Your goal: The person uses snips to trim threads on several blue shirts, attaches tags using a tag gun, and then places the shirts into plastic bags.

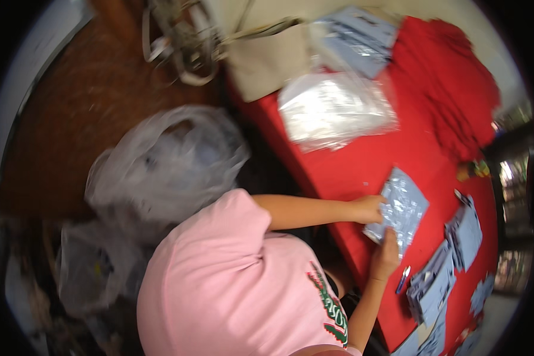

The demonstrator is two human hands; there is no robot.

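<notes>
A light blue folded piece of cloth in a clear plastic bag (404, 204) is held over the red-covered table (338, 172). My left hand (371, 209) grips its left edge, the fingers closed on the plastic. Lower down, my right hand (387, 255) pinches the near edge of the same bag. Light glints off the plastic, and the fingertips are partly blurred. To the right of my right hand, a pen (403, 280) lies on the red cloth. Beyond it are folded blue cloth bundles (432, 282) with darker edges.
A stack of clear plastic bags (332, 110) lies farther up the table, near packed blue cloth (359, 38) and a beige bag (267, 59). Crumpled red cloth (445, 77) fills the far right corner. Large translucent plastic bags (166, 166) stand left of the table, beside brown flooring.
</notes>
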